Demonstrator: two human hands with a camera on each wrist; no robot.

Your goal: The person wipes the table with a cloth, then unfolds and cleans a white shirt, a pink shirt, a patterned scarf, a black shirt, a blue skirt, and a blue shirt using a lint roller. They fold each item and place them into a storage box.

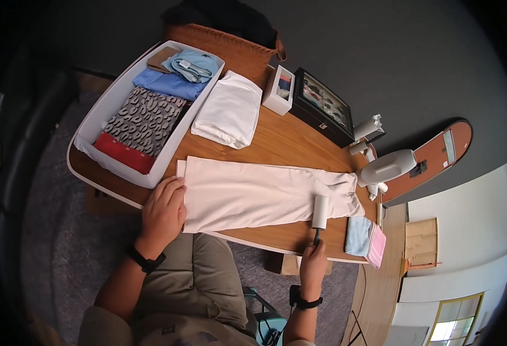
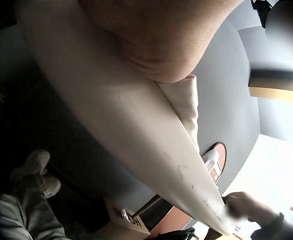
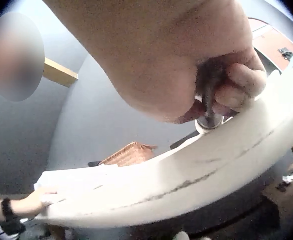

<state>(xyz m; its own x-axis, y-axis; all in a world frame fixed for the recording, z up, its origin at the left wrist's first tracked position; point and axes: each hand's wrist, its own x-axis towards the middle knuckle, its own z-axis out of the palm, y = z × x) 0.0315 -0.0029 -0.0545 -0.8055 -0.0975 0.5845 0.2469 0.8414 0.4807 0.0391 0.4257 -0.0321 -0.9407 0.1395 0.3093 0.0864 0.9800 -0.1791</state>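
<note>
A pale pink folded garment (image 1: 253,193) lies lengthwise on the wooden table. My left hand (image 1: 165,210) rests on its left end with the fingers extended; in the left wrist view the heel of that hand (image 2: 156,40) shows, its fingers hidden. By the garment's right part, my right hand (image 1: 314,265) grips the dark handle of a white lint roller (image 1: 320,211), whose roll lies over the fabric. The right wrist view shows the right hand (image 3: 211,75) with fingers curled round the handle (image 3: 209,100).
A white box (image 1: 86,151) of folded clothes stands at the left, beside a folded white cloth (image 1: 228,109). Behind are a brown basket (image 1: 224,46), a small white box (image 1: 278,92) and a black display case (image 1: 322,106). A white bottle (image 1: 387,167) and small towels (image 1: 358,236) are at the right.
</note>
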